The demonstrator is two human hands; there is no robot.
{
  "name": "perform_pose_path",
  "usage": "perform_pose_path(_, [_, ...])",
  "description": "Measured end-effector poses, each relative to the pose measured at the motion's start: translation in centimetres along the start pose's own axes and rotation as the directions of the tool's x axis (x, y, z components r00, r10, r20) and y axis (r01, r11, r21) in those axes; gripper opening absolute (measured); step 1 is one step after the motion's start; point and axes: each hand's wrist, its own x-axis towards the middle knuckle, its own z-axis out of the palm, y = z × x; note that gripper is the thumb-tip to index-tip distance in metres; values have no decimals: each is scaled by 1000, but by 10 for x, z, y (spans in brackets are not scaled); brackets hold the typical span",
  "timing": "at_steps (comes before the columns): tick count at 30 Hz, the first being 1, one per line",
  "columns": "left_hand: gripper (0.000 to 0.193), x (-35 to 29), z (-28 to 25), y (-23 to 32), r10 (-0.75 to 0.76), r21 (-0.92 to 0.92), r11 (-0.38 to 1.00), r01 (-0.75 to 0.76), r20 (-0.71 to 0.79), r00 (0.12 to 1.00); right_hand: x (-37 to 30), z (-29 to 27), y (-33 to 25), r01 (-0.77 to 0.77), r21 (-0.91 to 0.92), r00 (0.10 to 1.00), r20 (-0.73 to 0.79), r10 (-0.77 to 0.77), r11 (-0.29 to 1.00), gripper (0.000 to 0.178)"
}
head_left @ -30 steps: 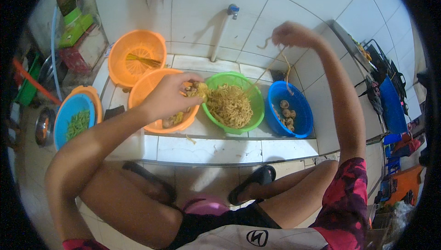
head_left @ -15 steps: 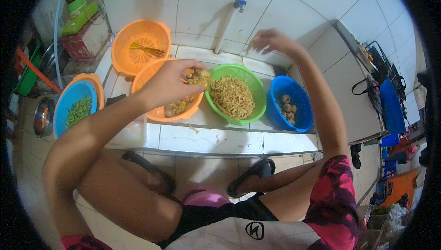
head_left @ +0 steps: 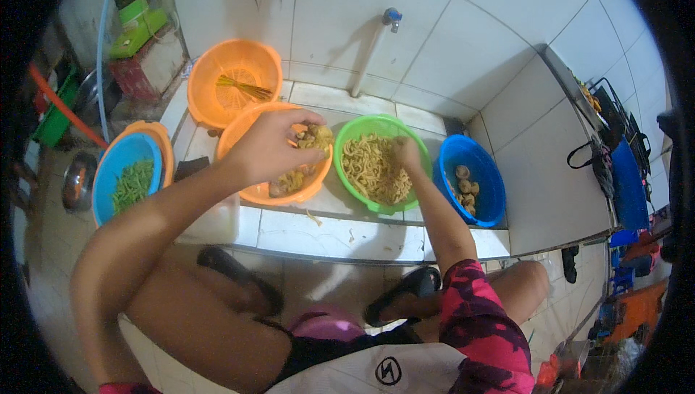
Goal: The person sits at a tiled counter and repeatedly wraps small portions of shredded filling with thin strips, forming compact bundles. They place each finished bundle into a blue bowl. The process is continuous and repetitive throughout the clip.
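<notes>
My left hand [head_left: 271,149] is closed around a yellow-brown lump of food [head_left: 317,136], held above the front orange basket [head_left: 308,195]. Pinkish and yellow food pieces [head_left: 289,182] lie in that basket, partly hidden by the hand. To its right, a green basket [head_left: 369,121] holds a heap of yellow noodles [head_left: 371,166]. My right hand [head_left: 405,153] reaches into the green basket's right side, its fingers curled into the noodles and partly hidden. Several round brown lumps [head_left: 465,187] sit in the blue basin [head_left: 486,166] at the right.
The rear orange basket [head_left: 210,64] holds thin sticks [head_left: 245,87]. At left, green vegetable pieces [head_left: 134,182] lie in a light blue basin [head_left: 108,158]. A tap [head_left: 391,19] stands against the tiled wall. The tiled ledge [head_left: 340,240] has crumbs near its front edge; my feet are below it.
My right hand has come down from beside the wall into the noodles in the green basket. My left hand still grips the food lump over the orange basket. The view has shifted slightly.
</notes>
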Motion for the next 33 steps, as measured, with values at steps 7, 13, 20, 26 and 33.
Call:
perform_pose_path(7, [47, 10, 4, 5, 99, 50, 994, -99, -11, 995, 14, -118, -103, 259, 390, 965, -72, -252, 884, 26])
perform_pose_path(13, [47, 10, 2, 5, 150, 50, 988, -149, -10, 989, 16, -187, -178, 374, 379, 921, -259, -291, 847, 25])
perform_pose_path(20, [48, 5, -1, 1, 178, 73, 982, -176, -16, 984, 26, -276, -254, 419, 349, 908, -172, -382, 838, 24])
perform_pose_path(26, [48, 2, -5, -4, 165, 81, 983, -163, -16, 986, 10, -251, -243, 130, 398, 946, 224, -234, 908, 23])
perform_pose_path(33, [48, 0, -4, -5, 145, 90, 986, -144, -6, 989, 0, -121, -96, -183, 304, 942, 325, 78, 935, 23])
